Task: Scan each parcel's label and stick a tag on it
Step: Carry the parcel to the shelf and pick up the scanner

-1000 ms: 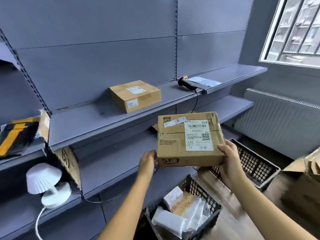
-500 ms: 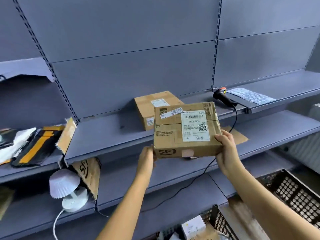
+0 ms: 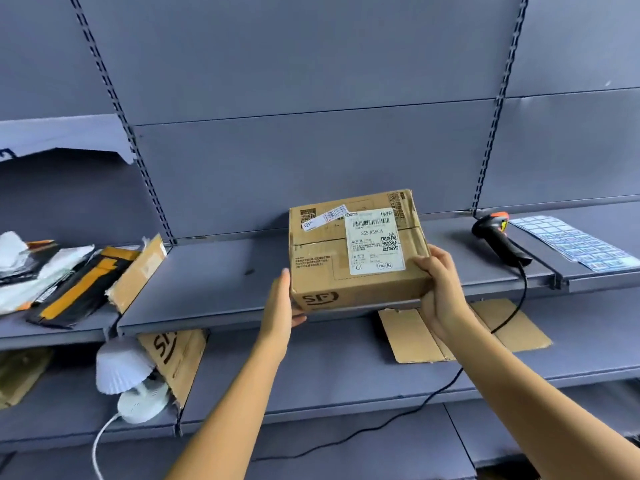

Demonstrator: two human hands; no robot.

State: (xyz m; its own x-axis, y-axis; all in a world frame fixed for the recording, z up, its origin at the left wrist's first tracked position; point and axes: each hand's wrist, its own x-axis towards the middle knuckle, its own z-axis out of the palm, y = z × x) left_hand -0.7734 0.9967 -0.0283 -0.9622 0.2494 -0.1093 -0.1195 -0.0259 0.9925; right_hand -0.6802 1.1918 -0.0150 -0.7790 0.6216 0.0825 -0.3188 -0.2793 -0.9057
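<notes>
Box [image 3: 356, 251] raised in the last second, now at shelf [image 3: 214, 282] front edge, label up. Left hand [image 3: 280, 303] flat against its side, fingers straight; right hand [image 3: 440, 289] curled round the corner. I judge set-down next, scanner [image 3: 498, 240] near.

Slate-blue metal back panels [image 3: 311, 64] across the whole upper half, 10 through 2 o'clock, split by a horizontal seam. Slotted upright [image 3: 114, 109] slanting at 11 o'clock, second slotted upright [image 3: 498, 109] at 1 o'clock. Matching grey-blue shelving in tiers: top shelf [image 3: 214, 278] through the middle from 9 to 3 o'clock, second shelf [image 3: 311, 382] just below, third shelf [image 3: 346, 455] at 6 o'clock. At 8 o'clock, a small white lamp [image 3: 121, 367] with a pleated shade, standing on the second shelf, white cord [image 3: 98, 448] trailing down toward 7 o'clock. Cool, even light throughout; soft shadows beneath each shelf.
</notes>
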